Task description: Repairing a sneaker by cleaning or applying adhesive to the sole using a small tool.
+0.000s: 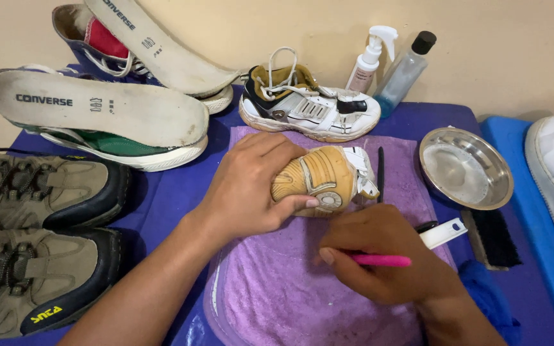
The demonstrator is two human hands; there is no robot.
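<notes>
While my left hand [251, 186] grips a small shoe [322, 179] turned sole-up over the purple towel [290, 288], fingers wrapped round its heel end, my right hand [379, 259] is closed on a pink-handled tool [383, 260] just below the sole; its working end is hidden by my fingers. My hands are near each other but not touching. The matching white shoe [312, 106] stands upright at the far edge of the towel, with a spray bottle [370, 61] and a clear bottle with blue liquid [405, 70] behind it. A steel bowl [466, 168] sits to the right, a black-bristled brush [492, 237] beside it. On the left of the blue worktop [168, 192] lie two tan hiking shoes [40, 237] and canvas sneakers with loose insoles [97, 106].
</notes>
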